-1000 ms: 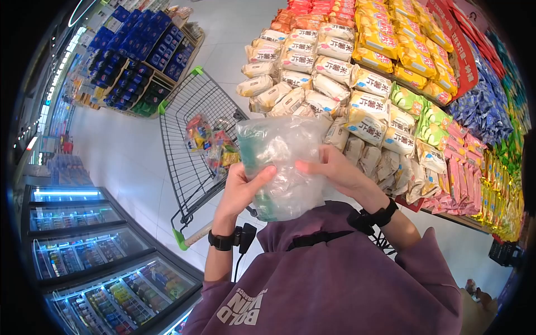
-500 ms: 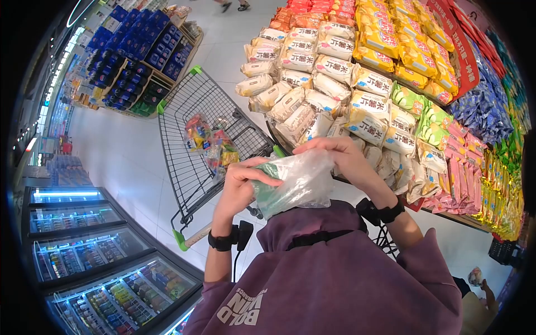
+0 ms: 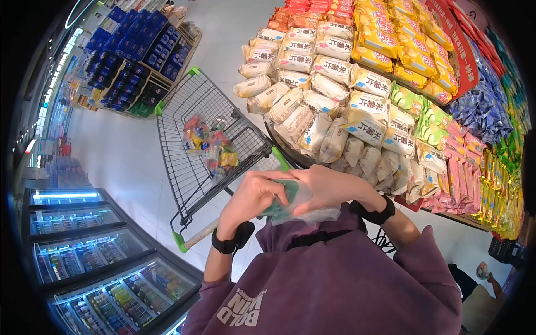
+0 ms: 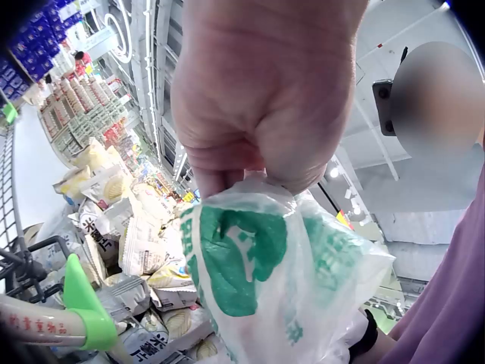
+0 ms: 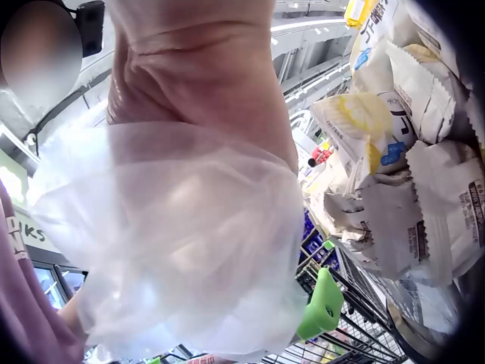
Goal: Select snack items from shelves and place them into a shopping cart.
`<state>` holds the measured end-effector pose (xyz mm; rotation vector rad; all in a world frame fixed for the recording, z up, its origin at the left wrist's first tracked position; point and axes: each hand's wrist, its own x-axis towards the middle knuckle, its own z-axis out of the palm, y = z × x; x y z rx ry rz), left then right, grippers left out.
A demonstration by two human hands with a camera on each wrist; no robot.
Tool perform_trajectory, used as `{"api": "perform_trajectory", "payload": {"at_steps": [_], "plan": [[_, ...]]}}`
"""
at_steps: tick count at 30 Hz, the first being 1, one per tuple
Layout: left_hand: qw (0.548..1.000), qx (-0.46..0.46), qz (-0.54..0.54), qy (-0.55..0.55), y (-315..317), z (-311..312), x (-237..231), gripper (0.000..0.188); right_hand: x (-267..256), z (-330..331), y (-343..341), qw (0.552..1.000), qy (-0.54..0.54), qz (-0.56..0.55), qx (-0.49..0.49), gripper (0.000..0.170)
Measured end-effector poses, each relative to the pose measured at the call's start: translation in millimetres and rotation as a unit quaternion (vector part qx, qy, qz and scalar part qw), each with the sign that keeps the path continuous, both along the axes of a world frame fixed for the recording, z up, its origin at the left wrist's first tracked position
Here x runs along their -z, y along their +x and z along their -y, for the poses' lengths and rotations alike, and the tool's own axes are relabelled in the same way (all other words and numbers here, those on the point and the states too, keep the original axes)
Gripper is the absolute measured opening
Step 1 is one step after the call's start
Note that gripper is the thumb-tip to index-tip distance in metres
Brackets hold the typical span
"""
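A thin translucent plastic bag (image 3: 277,211) with green print is bunched between both hands, close in front of the chest. My left hand (image 3: 249,194) pinches its upper edge with bent fingers; in the left wrist view the green-printed bag (image 4: 242,265) hangs below that grip. Opposite it, my right hand (image 3: 334,185) holds the bag between thumb and fingers. Its fingers lie behind a cloudy layer of the bag (image 5: 182,243) in the right wrist view, so their tips are hidden. The two hands nearly meet over the bag in the head view.
A shopping cart (image 3: 192,106) with green corners stands to the left, holding colourful snack packs (image 3: 220,153). White snack packages (image 3: 332,67) fill the display ahead and right. Glass-topped freezers (image 3: 84,245) line the left. At the lower right a person (image 3: 477,301) holds something.
The bag was spread taller between the hands and is now lower and bunched. Both hands have come closer together, with the right hand moving down and left over the bag.
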<state>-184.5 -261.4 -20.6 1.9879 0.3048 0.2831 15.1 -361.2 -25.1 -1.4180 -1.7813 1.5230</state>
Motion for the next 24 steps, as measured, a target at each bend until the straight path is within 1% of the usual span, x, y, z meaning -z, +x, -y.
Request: {"api": "perform_trajectory", "payload": {"at_steps": [2, 5, 7, 8, 10, 13, 14, 16, 17, 18, 19, 20, 23, 24], "plan": [[1.0, -0.006, 0.011, 0.001, -2.2, 0.6, 4.8, 0.023, 7.1, 3.7, 2.1, 1.0, 0.013, -0.015, 0.002, 0.068], [1.0, -0.004, 0.021, 0.001, -1.2, 0.3, 10.5, 0.024, 8.7, 6.6, 5.7, 1.0, -0.001, -0.013, 0.001, 0.055], [1.0, -0.005, 0.016, 0.005, 0.4, 0.3, 13.2, 0.025, 6.9, 5.3, 8.1, 1.0, 0.012, 0.016, -0.004, 0.05], [1.0, -0.017, 0.017, -0.003, 1.3, 0.4, 13.0, 0.028, 6.2, 5.0, 9.0, 0.999, 0.019, 0.031, -0.006, 0.047], [0.999, -0.04, 0.019, -0.019, 3.4, 0.6, 11.4, 0.034, 12.7, 6.3, 9.2, 0.998, 0.026, 0.047, 0.029, 0.041], [0.982, -0.145, 0.048, -0.112, 3.5, 4.3, 6.9, 0.03, 17.4, 7.8, 9.1, 0.995, 0.035, 0.059, 0.07, 0.033], [0.973, -0.148, 0.083, -0.159, 6.5, 7.3, 6.4, 0.033, 18.0, 8.0, 8.9, 0.994, 0.037, 0.061, 0.08, 0.03], [0.943, -0.155, 0.152, -0.252, 14.9, 15.1, 6.4, 0.048, 14.7, 7.0, 6.1, 0.99, 0.068, 0.084, 0.092, 0.026], [0.971, -0.12, 0.09, -0.187, 15.0, 17.1, 6.8, 0.054, 13.5, 6.5, 3.6, 0.987, 0.083, 0.095, 0.097, 0.024], [0.989, -0.084, 0.028, -0.119, 14.2, 18.6, 7.6, 0.06, 16.1, 5.0, 0.9, 0.984, 0.103, 0.107, 0.095, 0.023], [0.997, -0.047, -0.034, -0.051, 13.9, 20.3, 9.0, 0.066, 21.6, 3.3, -2.0, 0.981, 0.123, 0.119, 0.094, 0.022], [0.997, -0.052, -0.041, -0.029, 14.3, 23.4, 14.0, 0.065, 26.9, 3.0, -4.0, 0.977, 0.143, 0.131, 0.094, 0.021], [0.994, -0.108, -0.034, 0.001, 11.9, 27.0, 21.3, 0.048, 38.4, 5.0, -7.2, 0.975, 0.158, 0.106, 0.117, 0.025], [0.991, -0.111, -0.072, -0.009, 10.7, 25.2, 18.5, 0.042, 33.2, 6.8, -8.4, 0.978, 0.121, 0.091, 0.144, 0.029]]}}
